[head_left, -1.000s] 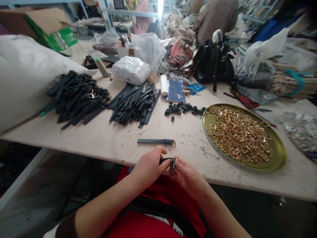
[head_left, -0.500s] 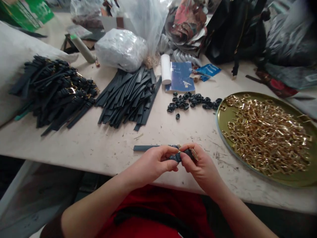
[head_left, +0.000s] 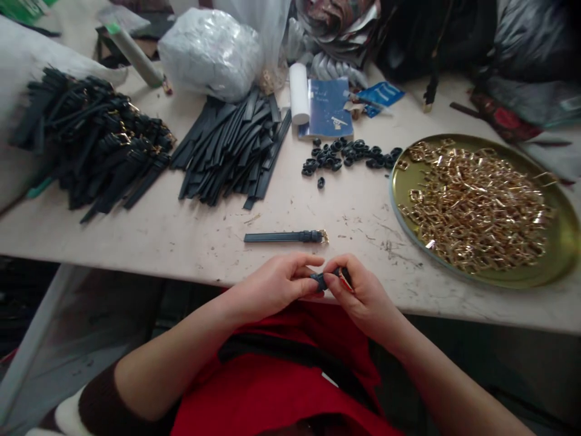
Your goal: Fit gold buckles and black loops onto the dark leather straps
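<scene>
The left hand (head_left: 282, 281) and right hand (head_left: 364, 298) are pinching a dark strap (head_left: 320, 281) crosswise between them, its buckle (head_left: 347, 279) beside the right.

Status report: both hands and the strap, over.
Left hand, right hand: both on dark strap. Metal buckle at right hand. Second, buckled strap lying just beyond.

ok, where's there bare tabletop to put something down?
Widest: front left, below the buckled-strap pile and left of the lone strap. Another, speckled with dark marks: between the lone strap, black loops, gold tray and right hand. Crowded: the back, with plastic-wrapped bundle, white roll, blue booklet.
</scene>
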### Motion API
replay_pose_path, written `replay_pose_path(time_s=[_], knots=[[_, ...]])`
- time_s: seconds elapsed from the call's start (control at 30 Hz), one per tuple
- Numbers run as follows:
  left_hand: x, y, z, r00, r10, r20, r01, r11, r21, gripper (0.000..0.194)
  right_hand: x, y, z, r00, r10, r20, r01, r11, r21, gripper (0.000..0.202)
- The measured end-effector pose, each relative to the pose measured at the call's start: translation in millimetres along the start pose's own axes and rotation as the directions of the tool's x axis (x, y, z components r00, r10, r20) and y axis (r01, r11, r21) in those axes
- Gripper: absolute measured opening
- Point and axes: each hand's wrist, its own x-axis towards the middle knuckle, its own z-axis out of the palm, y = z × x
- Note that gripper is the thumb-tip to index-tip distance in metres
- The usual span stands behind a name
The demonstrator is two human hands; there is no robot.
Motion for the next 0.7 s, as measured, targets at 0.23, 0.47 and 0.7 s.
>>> replay_pose_path(time_s=[0.23, 0.47, 0.7], knots=[[-22, -11, 18.4, 1.000, 0.031, -0.004, -0.031, 0.997, 0.077, 0.049, -32, -6, 12, 0.987, -0.003, -0.161, 0.004, 1.000, 0.006, 0.013], [-39, -21, 33.4, 0.999, 0.043, -0.010, -0.043, 0.997, 0.062, 0.043, -52, -7, 23, 0.989, -0.053, -0.138, 0.042, 0.996, -0.082, 0.012], [-50, -25, 22.4, 0.992, -0.096, 0.081, 0.104, 0.990, -0.101, 0.026, -55, -2, 32, 0.982, -0.007, -0.189, 0.030, 0.993, 0.118, 0.016]])
